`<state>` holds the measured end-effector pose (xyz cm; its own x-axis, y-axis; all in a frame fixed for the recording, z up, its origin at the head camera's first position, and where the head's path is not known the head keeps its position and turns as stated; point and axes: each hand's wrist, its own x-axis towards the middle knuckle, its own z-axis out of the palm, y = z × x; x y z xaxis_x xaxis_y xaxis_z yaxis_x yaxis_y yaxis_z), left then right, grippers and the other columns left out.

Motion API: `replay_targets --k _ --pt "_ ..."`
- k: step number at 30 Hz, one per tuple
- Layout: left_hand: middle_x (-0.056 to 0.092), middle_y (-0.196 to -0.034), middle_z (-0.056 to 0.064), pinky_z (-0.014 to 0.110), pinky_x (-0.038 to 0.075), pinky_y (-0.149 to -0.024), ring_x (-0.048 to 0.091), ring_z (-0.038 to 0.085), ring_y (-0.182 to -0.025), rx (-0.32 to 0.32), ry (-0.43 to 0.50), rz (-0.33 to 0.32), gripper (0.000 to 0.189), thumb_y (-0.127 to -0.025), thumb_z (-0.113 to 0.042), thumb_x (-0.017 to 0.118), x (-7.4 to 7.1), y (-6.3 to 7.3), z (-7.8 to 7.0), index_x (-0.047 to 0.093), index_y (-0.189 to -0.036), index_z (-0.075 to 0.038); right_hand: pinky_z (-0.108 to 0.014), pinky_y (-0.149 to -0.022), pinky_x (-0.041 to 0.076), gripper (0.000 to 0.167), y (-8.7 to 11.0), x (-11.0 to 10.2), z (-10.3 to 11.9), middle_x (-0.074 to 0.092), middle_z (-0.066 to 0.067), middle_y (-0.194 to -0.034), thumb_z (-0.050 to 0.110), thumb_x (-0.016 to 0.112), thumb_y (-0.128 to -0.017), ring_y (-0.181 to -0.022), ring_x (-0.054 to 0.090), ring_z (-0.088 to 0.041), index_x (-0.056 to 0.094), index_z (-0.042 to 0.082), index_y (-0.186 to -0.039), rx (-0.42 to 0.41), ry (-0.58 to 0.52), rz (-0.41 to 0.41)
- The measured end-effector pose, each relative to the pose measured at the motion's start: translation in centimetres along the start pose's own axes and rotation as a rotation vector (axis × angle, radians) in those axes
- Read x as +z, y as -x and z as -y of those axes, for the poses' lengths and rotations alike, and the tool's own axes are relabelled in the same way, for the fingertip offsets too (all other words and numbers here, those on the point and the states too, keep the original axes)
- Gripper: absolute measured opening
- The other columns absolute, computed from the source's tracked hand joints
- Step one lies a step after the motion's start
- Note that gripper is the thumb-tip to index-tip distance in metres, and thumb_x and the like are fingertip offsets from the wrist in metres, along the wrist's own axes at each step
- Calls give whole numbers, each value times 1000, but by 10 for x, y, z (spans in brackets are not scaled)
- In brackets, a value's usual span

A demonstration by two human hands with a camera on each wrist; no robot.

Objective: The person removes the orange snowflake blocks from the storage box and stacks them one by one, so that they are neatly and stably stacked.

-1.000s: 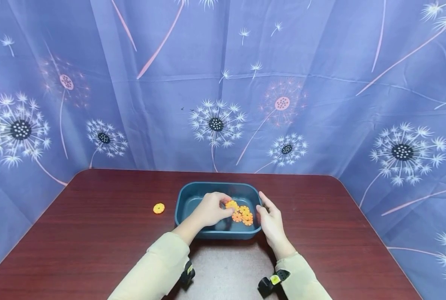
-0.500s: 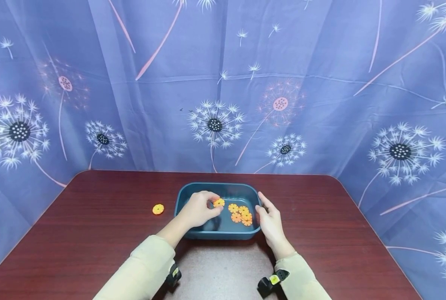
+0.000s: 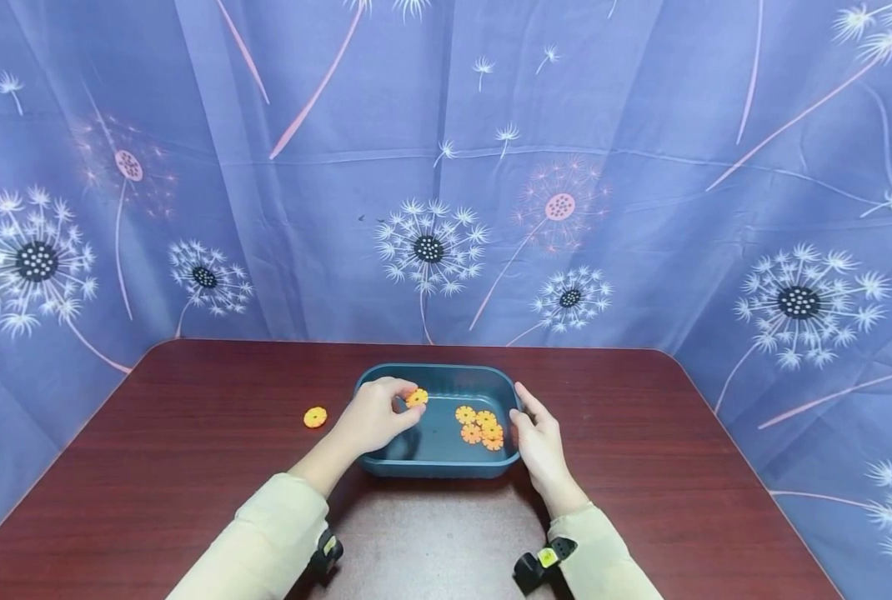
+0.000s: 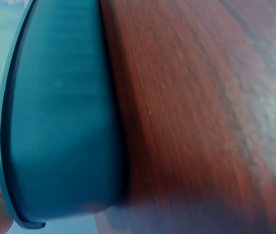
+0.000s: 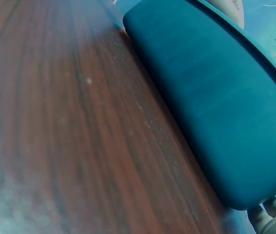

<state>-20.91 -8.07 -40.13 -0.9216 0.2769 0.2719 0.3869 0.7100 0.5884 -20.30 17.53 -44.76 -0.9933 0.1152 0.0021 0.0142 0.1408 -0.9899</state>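
Between thumb and fingers my left hand [image 3: 371, 417] pinches a notched orange-yellow interlocking disc [image 3: 417, 398] over the left part of a dark teal rectangular tub [image 3: 446, 470]. My right hand [image 3: 542, 446] holds the tub's right end, thumb at the rim and fingers along the outer wall. Several similar discs [image 3: 472, 434], yellow and orange, lie overlapping on the tub floor near the right hand. In both wrist views the tub's outer wall [image 4: 62, 112] fills much of the picture, and the held disc is hidden. Fingers [image 5: 274, 207] of the right hand show at the lower corner of the right wrist view.
One more yellow disc [image 3: 314, 417] lies on the red-brown wooden table [image 3: 213, 467], left of the tub. A blue curtain with dandelion prints [image 3: 326, 208] hangs behind the table and at its sides. Each wrist wears a small black camera [image 3: 539, 569].
My left hand has moved left across the tub, carrying the pinched disc away from the group of discs. The right hand has stayed at the tub's right end.
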Motion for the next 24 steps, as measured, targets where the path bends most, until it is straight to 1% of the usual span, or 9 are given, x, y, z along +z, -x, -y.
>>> replay_targets --k 3,5,11,13,15,17,19,22,24 --pt "68 -100 3 20 48 -62 54 7 -70 3 -23 -21 33 -82 -29 72 -2 2 4 70 -110 -10 -39 -103 35 51 0 0 0 31 -8 -153 9 46 -96 -135 30 -18 37 15 -146 0 -3 2" --pt "69 -100 3 20 49 -63 55 8 -72 0 -33 -31 33 -82 -29 72 -4 3 6 70 -110 -11 -37 -101 37 51 0 0 0 31 -7 -153 9 46 -96 -134 32 -17 37 16 -146 3 1 4" --pt "70 -102 4 25 53 -68 58 11 -76 28 -60 -90 34 -81 -25 74 -9 10 13 69 -110 -9 -25 -90 41 51 0 0 0 34 -7 -151 9 47 -96 -124 39 -18 38 17 -145 11 8 -3" --pt "70 -103 5 27 54 -68 60 12 -77 36 -65 -113 35 -80 -25 74 -11 12 16 69 -110 -8 -27 -93 40 50 0 0 0 34 -7 -151 9 47 -96 -126 38 -17 38 18 -145 10 11 -2" --pt "70 -104 7 28 54 -68 61 13 -78 45 -64 -135 36 -80 -24 75 -12 14 19 69 -110 -7 -33 -97 40 51 0 1 0 33 -8 -152 9 46 -96 -129 36 -18 38 18 -145 8 7 3" --pt "70 -104 8 28 54 -68 62 14 -78 51 -60 -156 37 -79 -24 75 -14 16 21 69 -111 -6 -38 -102 37 50 0 1 0 32 -9 -152 9 46 -96 -133 33 -19 38 18 -145 7 4 6" --pt "70 -103 8 27 54 -67 62 14 -78 62 -61 -177 38 -79 -24 76 -15 17 24 69 -111 -5 -40 -104 35 50 0 1 0 31 -9 -153 9 46 -96 -136 30 -19 38 17 -145 5 -3 8" --pt "70 -100 8 24 53 -63 62 14 -77 81 -63 -211 38 -78 -22 76 -18 18 27 69 -110 -3 -33 -101 38 50 0 1 1 33 -8 -152 9 47 -96 -134 33 -17 39 17 -145 8 1 4" --pt "69 -98 7 23 51 -61 61 13 -76 87 -59 -234 38 -77 -21 76 -19 19 28 69 -110 -3 -26 -91 43 50 1 0 1 38 -10 -148 9 47 -96 -122 43 -17 39 18 -145 9 3 1"
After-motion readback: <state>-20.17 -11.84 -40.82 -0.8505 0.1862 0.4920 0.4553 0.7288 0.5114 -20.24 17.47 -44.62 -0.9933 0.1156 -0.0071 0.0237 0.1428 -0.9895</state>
